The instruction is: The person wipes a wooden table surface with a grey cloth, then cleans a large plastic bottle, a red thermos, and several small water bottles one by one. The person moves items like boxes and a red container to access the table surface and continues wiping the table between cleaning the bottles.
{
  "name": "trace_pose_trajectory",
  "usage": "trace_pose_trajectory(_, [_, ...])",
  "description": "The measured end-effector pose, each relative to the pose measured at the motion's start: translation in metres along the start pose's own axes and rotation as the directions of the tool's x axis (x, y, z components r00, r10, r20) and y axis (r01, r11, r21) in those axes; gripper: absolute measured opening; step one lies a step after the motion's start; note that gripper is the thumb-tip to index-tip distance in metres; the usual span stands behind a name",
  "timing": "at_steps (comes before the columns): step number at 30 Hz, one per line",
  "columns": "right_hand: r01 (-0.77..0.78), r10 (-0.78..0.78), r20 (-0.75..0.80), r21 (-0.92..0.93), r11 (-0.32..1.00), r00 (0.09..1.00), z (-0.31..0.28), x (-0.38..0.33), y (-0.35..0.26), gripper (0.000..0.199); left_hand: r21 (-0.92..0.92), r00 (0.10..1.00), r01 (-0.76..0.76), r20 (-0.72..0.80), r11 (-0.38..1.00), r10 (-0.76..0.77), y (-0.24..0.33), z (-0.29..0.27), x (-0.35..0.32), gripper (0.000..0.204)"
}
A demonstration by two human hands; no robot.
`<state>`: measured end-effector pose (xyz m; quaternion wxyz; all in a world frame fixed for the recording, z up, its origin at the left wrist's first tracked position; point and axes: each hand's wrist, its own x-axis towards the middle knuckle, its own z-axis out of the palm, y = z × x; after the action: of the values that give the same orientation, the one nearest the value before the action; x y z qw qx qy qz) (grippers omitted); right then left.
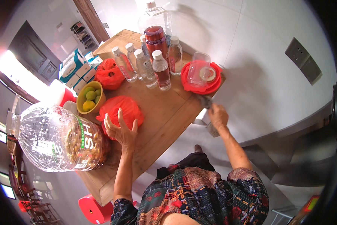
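My left hand (122, 134) is raised with its fingers spread, in front of a red plastic bag (126, 109) on the wooden table (164, 112). I cannot tell whether it touches the bag. To its left lies a big clear plastic jug (50, 138) on its side, with brownish contents at its base end. My right hand (218, 117) is closed round a grey cloth (213, 130) just off the table's right edge. One end of the cloth reaches the table edge, close to a red plastic basin (198, 89) with a clear cup (199, 69) and a tape roll (208, 74).
Several water bottles (145, 71) stand round a red thermos (155, 40), with a large clear bottle (153, 17) behind. A yellow bowl (80, 99) of green and yellow fruit, another red bag (109, 75) and tissue boxes (76, 71) line the left. A red stool (94, 210) stands below.
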<state>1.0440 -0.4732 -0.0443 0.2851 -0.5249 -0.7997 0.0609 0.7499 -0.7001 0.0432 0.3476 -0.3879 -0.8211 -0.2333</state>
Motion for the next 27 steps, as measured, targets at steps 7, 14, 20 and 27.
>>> trace_pose_trajectory(7, [-0.391,0.271,0.293,0.526,0.755,0.917,-0.038,0.135,0.077,0.049,-0.690,0.750,0.657,0.640,0.303,-0.168,0.089,0.053,0.001,0.038])
trace_pose_trajectory(14, [-0.657,-0.024,0.735,0.621,0.427,0.678,-0.040,0.198,0.063,0.044,-0.305,0.321,0.876,0.947,-0.373,-0.021,0.197,0.135,0.036,0.059])
trace_pose_trajectory(20, [-0.641,-0.025,0.716,0.639,0.424,0.698,-0.025,0.197,0.074,0.033,-0.275,0.277,0.897,0.960,-0.347,-0.046,0.232,0.149,0.041,0.052])
trace_pose_trajectory(27, [-0.554,-0.107,0.721,0.611,0.566,0.685,-0.038,0.179,0.060,0.021,-0.471,0.411,0.839,0.877,-0.274,-0.250,0.223,0.127,-0.007,0.043])
